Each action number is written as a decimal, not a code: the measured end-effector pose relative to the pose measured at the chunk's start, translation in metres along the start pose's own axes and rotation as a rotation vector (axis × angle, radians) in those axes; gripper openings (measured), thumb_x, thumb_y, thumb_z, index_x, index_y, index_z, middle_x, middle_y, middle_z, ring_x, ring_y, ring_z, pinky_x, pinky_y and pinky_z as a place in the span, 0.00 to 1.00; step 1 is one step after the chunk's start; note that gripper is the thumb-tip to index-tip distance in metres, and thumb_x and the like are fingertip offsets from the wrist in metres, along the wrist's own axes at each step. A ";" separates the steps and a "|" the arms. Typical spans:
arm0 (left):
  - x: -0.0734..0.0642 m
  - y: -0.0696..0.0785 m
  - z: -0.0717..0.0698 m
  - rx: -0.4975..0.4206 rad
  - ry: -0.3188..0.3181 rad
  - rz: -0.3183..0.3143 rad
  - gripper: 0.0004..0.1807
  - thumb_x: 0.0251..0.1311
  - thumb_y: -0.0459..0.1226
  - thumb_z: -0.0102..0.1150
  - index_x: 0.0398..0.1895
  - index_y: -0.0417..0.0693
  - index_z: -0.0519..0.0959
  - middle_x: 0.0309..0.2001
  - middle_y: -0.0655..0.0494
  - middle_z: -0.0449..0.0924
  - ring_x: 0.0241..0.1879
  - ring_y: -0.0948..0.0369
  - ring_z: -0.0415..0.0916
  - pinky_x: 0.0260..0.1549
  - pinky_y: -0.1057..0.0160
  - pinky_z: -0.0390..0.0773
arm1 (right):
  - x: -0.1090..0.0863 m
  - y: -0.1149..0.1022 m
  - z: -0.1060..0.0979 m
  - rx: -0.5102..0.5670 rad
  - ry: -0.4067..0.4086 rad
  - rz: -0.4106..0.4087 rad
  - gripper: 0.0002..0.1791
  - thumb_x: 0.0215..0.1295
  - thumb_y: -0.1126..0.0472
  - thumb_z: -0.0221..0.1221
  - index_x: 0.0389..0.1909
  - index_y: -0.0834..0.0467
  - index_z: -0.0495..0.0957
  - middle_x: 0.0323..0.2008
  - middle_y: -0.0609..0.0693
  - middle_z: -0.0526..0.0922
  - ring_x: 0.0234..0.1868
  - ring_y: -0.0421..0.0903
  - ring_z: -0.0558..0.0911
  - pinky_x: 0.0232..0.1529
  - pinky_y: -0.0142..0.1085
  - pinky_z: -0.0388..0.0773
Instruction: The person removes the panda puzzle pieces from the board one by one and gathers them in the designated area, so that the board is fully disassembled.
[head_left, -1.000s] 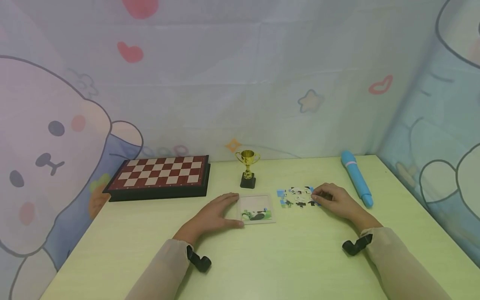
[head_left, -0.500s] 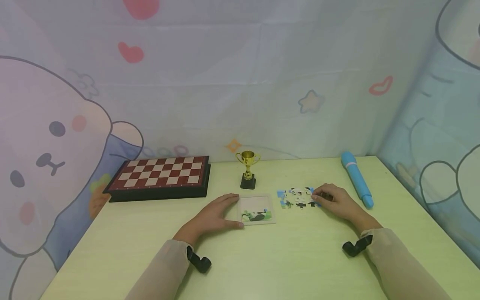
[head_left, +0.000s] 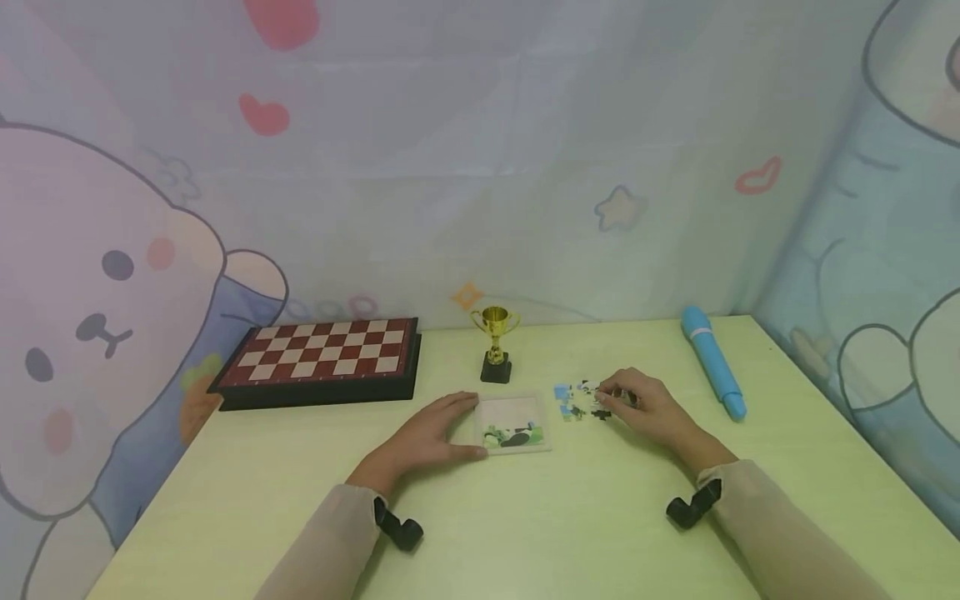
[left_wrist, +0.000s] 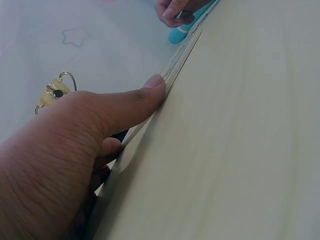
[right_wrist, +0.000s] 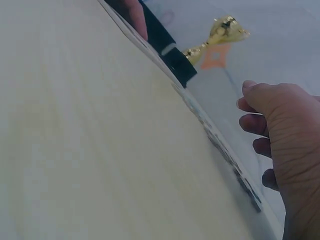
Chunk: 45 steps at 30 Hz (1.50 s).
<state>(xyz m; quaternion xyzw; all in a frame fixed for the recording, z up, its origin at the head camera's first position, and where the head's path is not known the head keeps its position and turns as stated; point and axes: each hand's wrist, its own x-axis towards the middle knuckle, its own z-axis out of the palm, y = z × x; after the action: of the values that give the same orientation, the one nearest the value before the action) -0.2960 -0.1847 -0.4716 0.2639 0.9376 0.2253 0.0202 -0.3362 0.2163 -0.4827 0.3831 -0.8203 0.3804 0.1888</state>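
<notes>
Holding the puzzle tray (head_left: 510,410) at its left side with the left hand (head_left: 427,433), reaching its far corner with the fingers and its near corner with the thumb. Hovering with the right hand (head_left: 648,408) over the loose puzzle pieces (head_left: 562,392), to the right of the tray, holding thumb and forefinger close together; not managing to tell, with the fingertips so small from the head, whether pinching a piece or nothing. Judging the sideways relation to count most: finding the pieces just beside the tray's right edge, in a patch running longer sideways than deep, with the right hand being the nearer one and the tray lying leftward from its fingertips. Showing bare floor in the tray's far part, with fitted pieces (head_left: 516,437) filling its near part. Seeing the gold trophy (head_left: 495,321) upright beyond the tray, off the line from pieces to tray; a chessboard (head_left: 322,354) beyond the tray to the left; and a blue stick-shaped thing (head_left: 714,363) well to the tray's right, past the right hand. Judging the crowding among the loose pieces likelier to hinder than the trophy.
</notes>
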 end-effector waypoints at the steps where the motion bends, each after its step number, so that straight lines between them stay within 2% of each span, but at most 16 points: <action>1: -0.001 0.000 0.000 0.001 -0.004 -0.002 0.52 0.54 0.68 0.62 0.78 0.53 0.61 0.77 0.55 0.58 0.76 0.54 0.53 0.71 0.47 0.57 | 0.003 -0.003 0.005 0.016 -0.010 -0.026 0.10 0.67 0.68 0.64 0.43 0.50 0.83 0.36 0.42 0.80 0.32 0.38 0.73 0.28 0.33 0.72; 4: -0.002 -0.001 0.001 -0.007 -0.008 -0.004 0.52 0.55 0.68 0.61 0.78 0.53 0.62 0.77 0.55 0.58 0.76 0.53 0.53 0.71 0.46 0.58 | 0.012 -0.013 0.022 0.058 -0.046 -0.080 0.10 0.66 0.68 0.64 0.42 0.51 0.82 0.36 0.41 0.81 0.32 0.40 0.73 0.27 0.34 0.73; 7: -0.003 -0.001 0.001 -0.014 -0.006 -0.005 0.52 0.55 0.69 0.61 0.78 0.53 0.62 0.77 0.55 0.58 0.76 0.53 0.53 0.71 0.46 0.58 | 0.023 -0.024 0.040 0.057 -0.088 -0.104 0.07 0.68 0.65 0.64 0.41 0.48 0.82 0.35 0.39 0.80 0.32 0.43 0.73 0.29 0.35 0.72; 13: -0.001 0.000 0.000 -0.018 0.003 -0.010 0.52 0.54 0.70 0.60 0.78 0.55 0.62 0.77 0.57 0.58 0.76 0.54 0.54 0.71 0.46 0.59 | 0.049 -0.046 0.074 0.017 -0.185 -0.161 0.02 0.71 0.55 0.62 0.38 0.47 0.83 0.36 0.35 0.80 0.39 0.41 0.75 0.40 0.35 0.73; 20: -0.001 0.001 -0.001 -0.024 0.004 -0.013 0.52 0.54 0.70 0.61 0.78 0.56 0.62 0.77 0.59 0.58 0.75 0.56 0.54 0.71 0.48 0.60 | 0.067 -0.068 0.102 -0.014 -0.300 -0.157 0.02 0.71 0.54 0.63 0.39 0.47 0.83 0.36 0.37 0.79 0.40 0.40 0.74 0.42 0.35 0.73; 28: -0.001 -0.001 -0.001 -0.021 0.007 -0.010 0.52 0.54 0.70 0.60 0.78 0.56 0.61 0.77 0.59 0.58 0.76 0.56 0.53 0.71 0.49 0.59 | 0.069 -0.077 0.105 -0.069 -0.354 -0.075 0.06 0.70 0.52 0.63 0.43 0.49 0.83 0.40 0.40 0.80 0.45 0.39 0.74 0.48 0.37 0.76; 35: -0.001 0.001 -0.001 -0.015 0.002 -0.022 0.52 0.54 0.71 0.60 0.78 0.57 0.61 0.77 0.60 0.57 0.76 0.57 0.53 0.71 0.49 0.58 | 0.067 -0.076 0.107 -0.076 -0.329 -0.041 0.08 0.70 0.51 0.63 0.44 0.50 0.83 0.42 0.41 0.80 0.45 0.41 0.73 0.48 0.39 0.75; 45: -0.001 0.000 0.000 -0.022 -0.012 -0.042 0.53 0.53 0.72 0.59 0.78 0.59 0.60 0.77 0.61 0.56 0.76 0.58 0.53 0.71 0.48 0.59 | 0.065 -0.077 0.111 -0.045 -0.306 -0.078 0.06 0.70 0.53 0.63 0.42 0.50 0.83 0.42 0.41 0.80 0.45 0.41 0.73 0.47 0.39 0.74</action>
<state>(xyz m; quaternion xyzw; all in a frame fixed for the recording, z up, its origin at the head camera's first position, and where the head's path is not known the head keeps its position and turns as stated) -0.2954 -0.1849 -0.4717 0.2453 0.9403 0.2335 0.0335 -0.3204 0.0676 -0.4773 0.4637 -0.8324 0.2914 0.0850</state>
